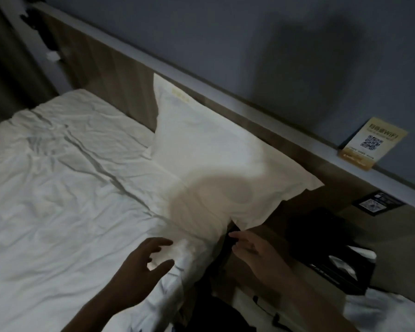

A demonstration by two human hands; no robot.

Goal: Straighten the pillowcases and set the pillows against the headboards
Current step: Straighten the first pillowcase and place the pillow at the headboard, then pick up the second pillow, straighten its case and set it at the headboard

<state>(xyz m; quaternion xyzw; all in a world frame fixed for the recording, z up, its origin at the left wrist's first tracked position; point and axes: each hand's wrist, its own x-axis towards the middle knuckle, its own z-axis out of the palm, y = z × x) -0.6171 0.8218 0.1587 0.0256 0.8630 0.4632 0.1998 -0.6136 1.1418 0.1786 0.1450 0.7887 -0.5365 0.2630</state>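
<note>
A white pillow (201, 149) leans upright against the wooden headboard (110, 68), its lower corner hanging past the bed's right edge. My left hand (141, 264) hovers over the wrinkled white duvet (58, 188) just below the pillow, fingers spread and empty. My right hand (254, 252) floats beside the bed's edge under the pillow's lower corner, fingers apart and holding nothing. A shadow of my head falls across the pillow's lower part.
A yellow WiFi card (371, 142) stands on the ledge above the headboard. A dark nightstand with a black tissue box (340, 264) sits right of the bed. A wall panel (379, 202) is set into the headboard. A curtain hangs at far left.
</note>
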